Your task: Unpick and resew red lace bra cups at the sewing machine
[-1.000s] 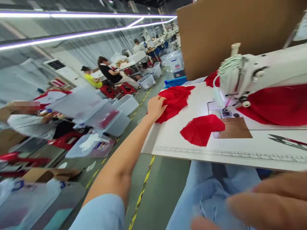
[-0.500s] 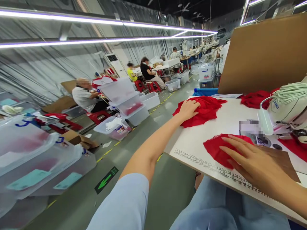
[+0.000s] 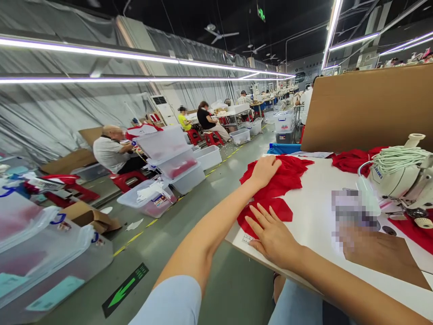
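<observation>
My left hand [image 3: 265,172] is on a crumpled pile of red fabric [image 3: 295,171] at the table's far left corner, its fingers bent down into the cloth and their tips partly hidden. Just nearer to me, my right hand [image 3: 275,234] lies flat with spread fingers on a smaller red fabric piece [image 3: 282,210]. That piece touches the near side of the pile and reaches the table's left edge. A sewing machine [image 3: 392,178] stands to the right, its needle area blurred out.
A brown plate [image 3: 389,253] lies on the white table [image 3: 314,234]. More red fabric [image 3: 355,160] sits behind, below a cardboard panel [image 3: 365,108]. Left of the table runs an aisle with plastic boxes [image 3: 149,198] and a seated person [image 3: 110,151].
My right hand came up onto the smaller red piece and slid it left, away from the machine, to the pile. My left hand stayed on the pile. The view swung and levelled.
</observation>
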`<state>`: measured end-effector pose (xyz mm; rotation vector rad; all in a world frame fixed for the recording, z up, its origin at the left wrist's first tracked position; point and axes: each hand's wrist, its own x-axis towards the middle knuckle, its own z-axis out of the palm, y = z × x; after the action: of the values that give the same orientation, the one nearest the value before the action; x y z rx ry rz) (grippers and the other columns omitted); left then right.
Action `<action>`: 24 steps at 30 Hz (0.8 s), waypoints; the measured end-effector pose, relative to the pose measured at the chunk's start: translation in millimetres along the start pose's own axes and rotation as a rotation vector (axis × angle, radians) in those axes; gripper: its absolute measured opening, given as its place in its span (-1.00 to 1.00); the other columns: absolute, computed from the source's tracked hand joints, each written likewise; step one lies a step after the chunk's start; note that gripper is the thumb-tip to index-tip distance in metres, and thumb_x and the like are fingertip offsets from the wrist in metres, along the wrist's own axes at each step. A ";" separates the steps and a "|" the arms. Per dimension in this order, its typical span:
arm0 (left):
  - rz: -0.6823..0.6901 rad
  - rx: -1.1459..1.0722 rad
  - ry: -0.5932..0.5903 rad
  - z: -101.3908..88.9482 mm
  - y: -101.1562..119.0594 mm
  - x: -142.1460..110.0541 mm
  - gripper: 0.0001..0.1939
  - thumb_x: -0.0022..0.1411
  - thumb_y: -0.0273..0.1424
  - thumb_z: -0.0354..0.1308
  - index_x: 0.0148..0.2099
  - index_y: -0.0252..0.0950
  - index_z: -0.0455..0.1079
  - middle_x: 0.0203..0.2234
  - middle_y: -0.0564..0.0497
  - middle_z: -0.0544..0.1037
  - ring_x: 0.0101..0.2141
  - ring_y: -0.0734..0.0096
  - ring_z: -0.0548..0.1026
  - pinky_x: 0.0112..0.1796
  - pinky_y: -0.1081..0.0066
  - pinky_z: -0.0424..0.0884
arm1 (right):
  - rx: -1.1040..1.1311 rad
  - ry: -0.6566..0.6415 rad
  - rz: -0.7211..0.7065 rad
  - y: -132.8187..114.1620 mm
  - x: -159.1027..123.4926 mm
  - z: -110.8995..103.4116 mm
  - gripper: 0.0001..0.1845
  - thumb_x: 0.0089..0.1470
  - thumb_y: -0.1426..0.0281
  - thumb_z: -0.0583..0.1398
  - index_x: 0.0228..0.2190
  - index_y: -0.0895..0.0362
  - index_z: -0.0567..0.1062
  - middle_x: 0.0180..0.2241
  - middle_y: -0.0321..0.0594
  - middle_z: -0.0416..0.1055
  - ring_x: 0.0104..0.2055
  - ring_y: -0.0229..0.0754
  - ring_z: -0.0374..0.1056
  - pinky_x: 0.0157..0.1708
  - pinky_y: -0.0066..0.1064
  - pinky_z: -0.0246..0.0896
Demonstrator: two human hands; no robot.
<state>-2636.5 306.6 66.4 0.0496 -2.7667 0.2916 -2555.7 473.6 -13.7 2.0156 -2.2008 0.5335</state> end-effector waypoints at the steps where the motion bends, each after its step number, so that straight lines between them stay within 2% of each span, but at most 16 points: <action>1: 0.066 -0.013 -0.019 1.6 3.3 -3.5 -0.70 0.43 -0.46 -0.16 0.03 -0.23 0.37 -0.01 -0.18 0.48 -0.01 0.18 0.42 0.00 0.21 0.28 | 0.002 0.015 -0.030 -0.3 -8.1 -4.0 -0.43 0.29 0.27 0.13 0.25 0.25 0.32 0.35 0.19 0.06 0.42 0.22 -0.13 0.31 0.22 -0.07; 3: 0.184 -0.045 -0.071 5.7 9.3 -9.4 -0.76 0.41 -0.44 -0.08 -0.05 -0.18 0.41 -0.07 -0.11 0.51 -0.03 0.28 0.44 0.01 0.31 0.29 | -0.010 0.010 -0.084 1.0 -31.8 -12.6 -0.54 0.29 0.36 0.10 0.17 0.23 0.40 0.31 0.18 0.17 0.41 0.21 -0.07 0.28 0.21 0.02; 5: 0.222 -0.066 -0.103 9.5 13.3 -10.8 -0.77 0.38 -0.49 -0.04 -0.10 -0.19 0.44 -0.10 -0.11 0.53 -0.06 0.31 0.46 0.00 0.34 0.30 | -0.031 -0.006 -0.129 6.1 -58.9 -22.0 -0.60 0.28 0.44 0.07 0.11 0.21 0.44 0.28 0.14 0.23 0.40 0.20 -0.02 0.27 0.19 0.09; 8: 0.123 -0.077 -0.097 11.1 14.3 -2.7 -0.73 0.35 -0.56 -0.08 -0.11 -0.27 0.43 -0.10 -0.19 0.54 -0.06 0.20 0.48 -0.04 0.27 0.33 | -0.055 0.044 -0.133 21.9 -93.2 -34.3 -0.61 0.28 0.52 0.01 0.06 0.15 0.46 0.26 0.08 0.27 0.39 0.10 0.02 0.26 0.12 0.15; 11: -0.044 -0.096 -0.079 7.1 11.1 10.0 -0.69 0.35 -0.59 -0.13 -0.07 -0.30 0.41 -0.12 -0.22 0.57 -0.10 0.12 0.51 -0.13 0.24 0.36 | -0.064 0.164 -0.056 42.1 -114.9 -39.3 -0.63 0.30 0.48 0.00 0.03 0.11 0.46 0.22 0.07 0.34 0.37 0.03 0.07 0.19 0.02 0.28; 14: -0.144 -0.129 -0.091 0.9 8.4 17.2 -0.69 0.34 -0.58 -0.10 0.02 -0.30 0.36 -0.16 -0.18 0.60 -0.18 0.15 0.54 -0.20 0.27 0.37 | -0.048 0.249 0.033 58.7 -127.4 -34.9 -0.69 0.30 0.45 0.01 -0.03 0.09 0.47 0.17 0.07 0.38 0.32 -0.01 0.18 0.10 -0.11 0.41; 18: -0.202 -0.163 -0.084 -3.6 8.8 17.9 -0.75 0.35 -0.53 -0.02 0.03 -0.35 0.36 -0.14 -0.15 0.58 -0.14 0.20 0.53 -0.11 0.23 0.39 | -0.021 0.380 0.108 71.1 -135.5 -19.3 -0.70 0.29 0.47 -0.01 -0.13 0.09 0.48 0.06 0.07 0.45 0.14 -0.03 0.40 -0.01 -0.19 0.48; 21: -0.252 -0.201 -0.029 -3.3 9.0 19.1 -0.76 0.37 -0.53 -0.08 -0.04 -0.33 0.39 -0.06 -0.17 0.54 -0.03 0.19 0.48 -0.02 0.20 0.36 | 0.003 0.446 0.126 74.1 -136.6 -10.5 -0.71 0.28 0.49 -0.02 -0.16 0.11 0.49 -0.03 0.06 0.49 0.04 -0.05 0.47 -0.05 -0.21 0.50; 24: -0.331 -0.256 0.023 -2.3 7.0 24.3 -0.66 0.34 -0.59 -0.17 0.01 -0.29 0.35 -0.02 -0.20 0.53 -0.01 0.16 0.47 -0.03 0.23 0.35 | 0.023 0.453 0.129 73.5 -135.6 -9.3 -0.70 0.26 0.51 -0.02 -0.19 0.12 0.49 -0.08 0.04 0.50 -0.02 -0.05 0.50 -0.10 -0.22 0.52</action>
<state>-2658.9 314.0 75.7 0.4292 -2.6907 -0.1465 -2614.0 608.7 -60.8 1.5686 -2.0522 0.9281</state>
